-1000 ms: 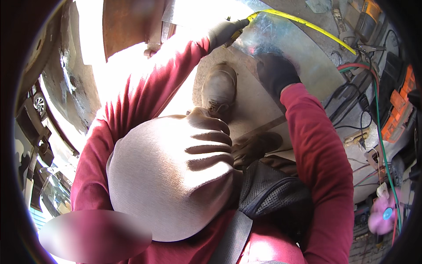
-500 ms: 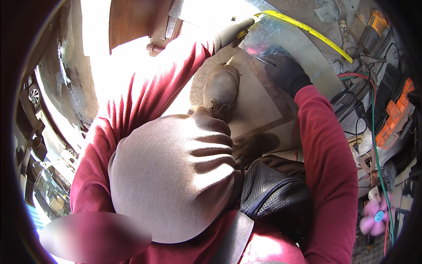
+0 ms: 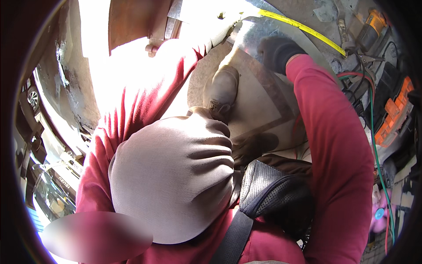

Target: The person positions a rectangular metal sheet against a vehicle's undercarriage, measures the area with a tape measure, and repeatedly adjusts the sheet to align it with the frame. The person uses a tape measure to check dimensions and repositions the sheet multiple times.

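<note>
Metal sheet: probably stiff, slick; hold edges.
Yellow tape: over sheet; likely springy.
Left hand: beside sheet; cannot tell grip.
Right hand: over sheet, half-curled; contents hidden.

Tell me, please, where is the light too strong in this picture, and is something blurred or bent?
Head view: glare bleaches the left hand, hiding its grip, while the dark-gloved right hand stands out; head view: an oval at lower left is blurred; head view: the fisheye bends edges near the dark rim.
</note>
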Action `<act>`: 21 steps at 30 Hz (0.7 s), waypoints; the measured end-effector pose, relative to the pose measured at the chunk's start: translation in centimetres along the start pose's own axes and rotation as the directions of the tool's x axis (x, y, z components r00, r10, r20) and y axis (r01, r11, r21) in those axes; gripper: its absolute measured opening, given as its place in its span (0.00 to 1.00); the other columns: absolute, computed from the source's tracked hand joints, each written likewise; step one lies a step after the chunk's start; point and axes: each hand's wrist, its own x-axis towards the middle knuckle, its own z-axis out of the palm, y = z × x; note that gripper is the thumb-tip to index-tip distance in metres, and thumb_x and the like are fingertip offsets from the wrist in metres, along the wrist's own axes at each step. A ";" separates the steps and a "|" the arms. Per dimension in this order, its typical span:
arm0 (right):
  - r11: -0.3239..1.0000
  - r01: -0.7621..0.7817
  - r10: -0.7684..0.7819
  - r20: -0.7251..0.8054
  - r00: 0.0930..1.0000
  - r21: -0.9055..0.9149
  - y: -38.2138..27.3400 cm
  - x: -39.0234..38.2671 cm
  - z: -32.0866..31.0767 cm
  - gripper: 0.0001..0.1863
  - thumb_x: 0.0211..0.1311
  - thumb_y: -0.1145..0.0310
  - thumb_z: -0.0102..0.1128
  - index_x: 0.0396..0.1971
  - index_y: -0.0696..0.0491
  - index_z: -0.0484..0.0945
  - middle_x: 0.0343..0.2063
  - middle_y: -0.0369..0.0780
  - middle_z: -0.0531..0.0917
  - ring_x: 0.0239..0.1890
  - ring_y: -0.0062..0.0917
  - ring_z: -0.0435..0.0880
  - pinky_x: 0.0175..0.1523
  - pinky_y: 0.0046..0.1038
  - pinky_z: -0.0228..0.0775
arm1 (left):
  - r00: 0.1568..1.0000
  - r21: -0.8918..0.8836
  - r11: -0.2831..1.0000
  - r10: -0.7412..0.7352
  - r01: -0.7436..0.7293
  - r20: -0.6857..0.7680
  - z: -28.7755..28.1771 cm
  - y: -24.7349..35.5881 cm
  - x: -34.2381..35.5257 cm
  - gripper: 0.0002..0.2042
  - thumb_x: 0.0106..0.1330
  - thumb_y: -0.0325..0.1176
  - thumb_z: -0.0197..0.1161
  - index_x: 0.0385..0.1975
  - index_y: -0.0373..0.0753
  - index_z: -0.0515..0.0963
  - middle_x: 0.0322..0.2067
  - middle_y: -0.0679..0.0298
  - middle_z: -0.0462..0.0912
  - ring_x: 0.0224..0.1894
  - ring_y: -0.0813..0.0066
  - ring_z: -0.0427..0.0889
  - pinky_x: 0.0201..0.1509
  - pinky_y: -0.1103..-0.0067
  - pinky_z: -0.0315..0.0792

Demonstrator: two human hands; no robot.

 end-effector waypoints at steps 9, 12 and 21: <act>0.976 0.203 -0.198 -0.057 0.978 0.083 8.4 -12.4 -2.5 0.20 0.73 0.60 0.56 0.57 0.52 0.85 0.52 0.49 0.88 0.57 0.47 0.85 0.62 0.45 0.78 | 0.995 0.058 0.994 0.091 -0.090 -0.030 -0.7 -0.6 -0.1 0.16 0.74 0.45 0.70 0.28 0.41 0.81 0.23 0.67 0.79 0.25 0.78 0.75 0.31 0.76 0.70; 0.997 -0.049 0.048 0.014 0.999 0.064 17.1 -21.0 -4.0 0.20 0.77 0.62 0.54 0.61 0.55 0.84 0.53 0.50 0.87 0.58 0.47 0.84 0.66 0.40 0.74 | 0.979 0.152 0.971 0.197 -0.186 -0.058 -0.6 -1.2 0.0 0.15 0.72 0.44 0.72 0.29 0.40 0.82 0.24 0.67 0.80 0.26 0.78 0.76 0.31 0.77 0.71; 0.793 -0.346 0.137 0.407 0.903 0.502 22.1 -45.2 8.5 0.29 0.67 0.59 0.70 0.65 0.55 0.81 0.53 0.41 0.89 0.48 0.32 0.90 0.57 0.32 0.80 | 0.919 0.337 0.870 0.266 -0.360 0.292 3.6 -1.4 -7.8 0.07 0.71 0.37 0.73 0.40 0.41 0.86 0.33 0.65 0.88 0.40 0.75 0.83 0.51 0.72 0.77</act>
